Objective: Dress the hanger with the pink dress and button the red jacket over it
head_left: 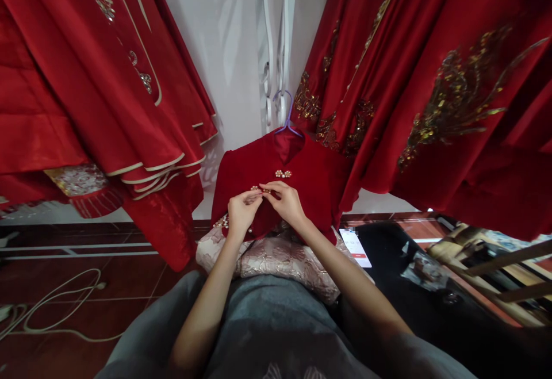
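Note:
A short red jacket (321, 180) hangs in front of me on a purple hanger (290, 115), its lower part resting towards my lap. A pearl clasp (283, 174) sits below its neckline, the two halves side by side. Lower down, my left hand (241, 213) and my right hand (290, 202) meet at the jacket's front edges, fingers pinched. Between them shows a second pearl clasp (254, 188), partly covered by the fingertips. Whether its halves are joined is hidden. More pearl beading (222, 222) lies beside my left wrist.
Red garments with pale trim (129, 166) hang at left, and sequined red ones (452, 108) at right. Pale brocade cloth (276, 255) covers my knees. A lit phone (356, 248) and a plastic bag (425, 270) lie on the right. A white cable (64, 333) coils on the floor.

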The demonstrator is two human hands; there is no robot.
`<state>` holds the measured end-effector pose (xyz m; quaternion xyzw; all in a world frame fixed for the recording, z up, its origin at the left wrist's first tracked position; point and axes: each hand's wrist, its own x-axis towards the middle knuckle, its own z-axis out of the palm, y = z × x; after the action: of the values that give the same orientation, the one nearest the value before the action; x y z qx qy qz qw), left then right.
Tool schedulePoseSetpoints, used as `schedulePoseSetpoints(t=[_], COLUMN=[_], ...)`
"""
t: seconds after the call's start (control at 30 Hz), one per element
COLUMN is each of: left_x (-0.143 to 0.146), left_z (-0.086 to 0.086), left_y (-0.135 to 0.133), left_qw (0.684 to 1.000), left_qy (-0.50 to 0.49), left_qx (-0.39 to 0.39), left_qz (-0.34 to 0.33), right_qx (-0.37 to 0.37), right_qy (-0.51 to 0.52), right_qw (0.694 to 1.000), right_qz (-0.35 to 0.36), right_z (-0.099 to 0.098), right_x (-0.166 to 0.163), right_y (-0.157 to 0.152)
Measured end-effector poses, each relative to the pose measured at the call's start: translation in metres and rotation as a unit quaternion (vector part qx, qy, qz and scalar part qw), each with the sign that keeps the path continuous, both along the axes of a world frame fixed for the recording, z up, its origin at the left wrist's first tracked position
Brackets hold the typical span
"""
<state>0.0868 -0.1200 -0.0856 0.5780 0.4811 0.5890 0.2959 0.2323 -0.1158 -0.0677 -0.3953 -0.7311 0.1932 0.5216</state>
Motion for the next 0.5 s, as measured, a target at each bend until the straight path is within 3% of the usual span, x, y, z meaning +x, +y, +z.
schedulePoseSetpoints(t=[0.13,0.33,0.5], left_x=[0.0,0.002,0.002], left_z=[-0.001,-0.004,-0.003], left_y=[0.005,0.012,0.014], left_qw=[1.0,0.998,0.999], left_qy=[0.012,-0.05,-0.041], left_qx=[0.007,-0.019,-0.027], left_qz=[0.018,-0.014,-0.014], right_qx=[0.018,-0.015,-0.002], right_qy=[0.023,0.047,0.043], right_qw=[0.999,0.998,0.999], right_qz=[0.014,0.027,0.02], right_z=[-0.003,-0.007,-0.007], right_x=[0.0,0.001,-0.003], right_y=[0.002,0.008,0.012])
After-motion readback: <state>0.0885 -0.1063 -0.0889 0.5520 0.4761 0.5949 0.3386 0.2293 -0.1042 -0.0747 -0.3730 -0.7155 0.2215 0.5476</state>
